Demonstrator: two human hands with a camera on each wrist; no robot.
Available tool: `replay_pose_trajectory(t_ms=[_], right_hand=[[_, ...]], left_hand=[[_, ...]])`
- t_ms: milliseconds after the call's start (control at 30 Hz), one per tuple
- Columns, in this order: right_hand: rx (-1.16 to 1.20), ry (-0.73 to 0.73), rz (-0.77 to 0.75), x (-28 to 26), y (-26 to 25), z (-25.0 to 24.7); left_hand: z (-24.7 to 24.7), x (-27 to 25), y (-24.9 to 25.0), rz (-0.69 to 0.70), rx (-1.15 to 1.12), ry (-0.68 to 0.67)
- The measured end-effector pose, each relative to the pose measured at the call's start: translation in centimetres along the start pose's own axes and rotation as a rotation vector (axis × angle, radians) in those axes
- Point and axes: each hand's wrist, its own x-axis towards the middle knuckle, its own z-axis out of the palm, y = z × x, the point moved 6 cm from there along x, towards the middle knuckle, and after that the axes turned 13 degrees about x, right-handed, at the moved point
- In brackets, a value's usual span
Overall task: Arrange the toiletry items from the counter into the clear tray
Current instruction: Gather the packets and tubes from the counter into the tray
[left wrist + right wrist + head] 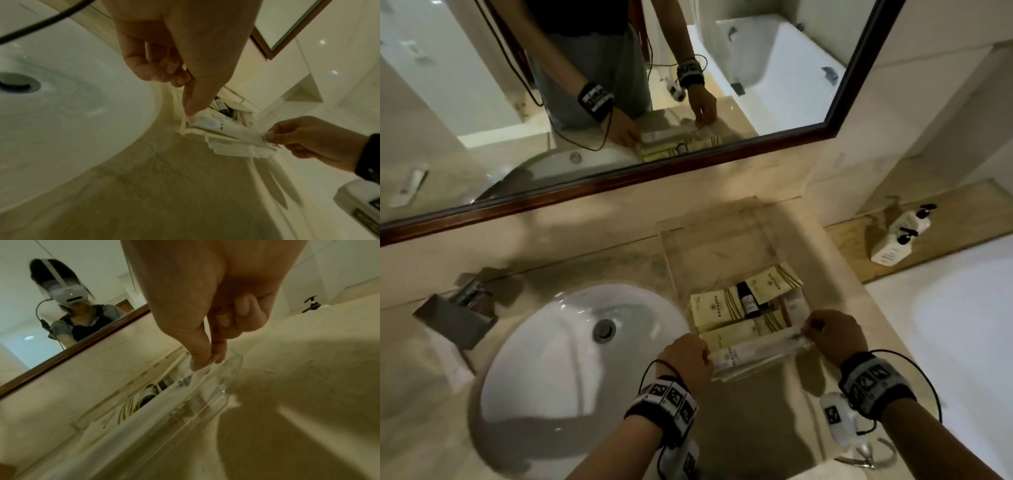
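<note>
Counter: beige marble vanty top (pixel 592 260), under a dark-framed mirror (pixel 688 161) that runs across the 12 o'clock side.
Sink: white oval basin (pixel 544 349) sunk into the counter at 9 o'clock from the hands, drain (pixel 604 329) near its middle, a chrome tap (pixel 462 308) at its 10 o'clock edge.
Clear tray: see-through rectangular tray (pixel 709 233) on the counter just to the 3 o'clock side of the basin; its 12 o'clock half is bare.
Tray contents: cream sachets with gold stripes (pixel 717 306) lie flat in the 6 o'clock half, and a small dark-capped bottle (pixel 747 300) lies among them.
Long packet: white sealed packet (pixel 753 349) stretched across the tray's 6 o'clock edge, lying over the sachets and held at both ends.
Left hand: left hand (pixel 685 359) at the packet's 9 o'clock end, thumb and forefinger pinching its crimped edge, the other fingers curled in, as the left wrist view shows.
Right hand: right hand (pixel 835 335) at the packet's 3 o'clock end, thumb and forefinger tips closed narrowly on the wrapper just above the tray's corner.
Pump bottles: two white bottles with black pumps (pixel 900 236) stand on a wooden ledge at 2 o'clock, well apart from the tray.
Bathtub: white tub rim (pixel 962 308) at 3 o'clock.
</note>
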Motion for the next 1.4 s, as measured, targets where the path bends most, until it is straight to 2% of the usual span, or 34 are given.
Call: replay_pose_trajectory(t_ms=[200, 367, 567, 633, 733, 833, 1067, 1233, 1400], right_hand=[[-0.139, 0.032, -0.033, 0.2, -0.5, 0.7], [-0.112, 0.050, 0.039, 0.1, -0.4, 0.9], [0.003, 0.096, 0.128, -0.8, -1.2, 0.4], [0.050, 0.097, 0.095, -1.7, -2.4, 0.8], [0.016, 0.087, -0.086, -3.1, -6.1, 2.7], [0.033, -0.074, -0.220, -4.9, -11.3, 7.6], [-0.054, -0.509, -0.534, -12.2, -25.2, 23.6], [-0.095, -0.667, -0.616, -17.7, -32.2, 33.9], [-0.115, -0.646, -0.574, -19.8, -37.6, 40.5]], left_hand=[[0.2, 0.6, 0.9, 0.042, 0.136, 0.002], [0.7, 0.8, 1.3, 0.050, 0.147, 0.021], [0.4, 0.8, 0.7, 0.036, 0.010, 0.015], [-0.3, -0.2, -0.2, 0.022, -0.086, 0.073], [-1.2, -2.3, -2.7, -0.049, -0.189, 0.162], [-0.5, -4.9, -7.9, -0.211, -0.301, 0.188], [3.0, -14.4, -23.3, -0.576, -0.459, 0.178], [4.5, -21.0, -33.7, -0.744, -0.484, 0.208], [5.0, -23.7, -41.9, -0.787, -0.489, 0.212]])
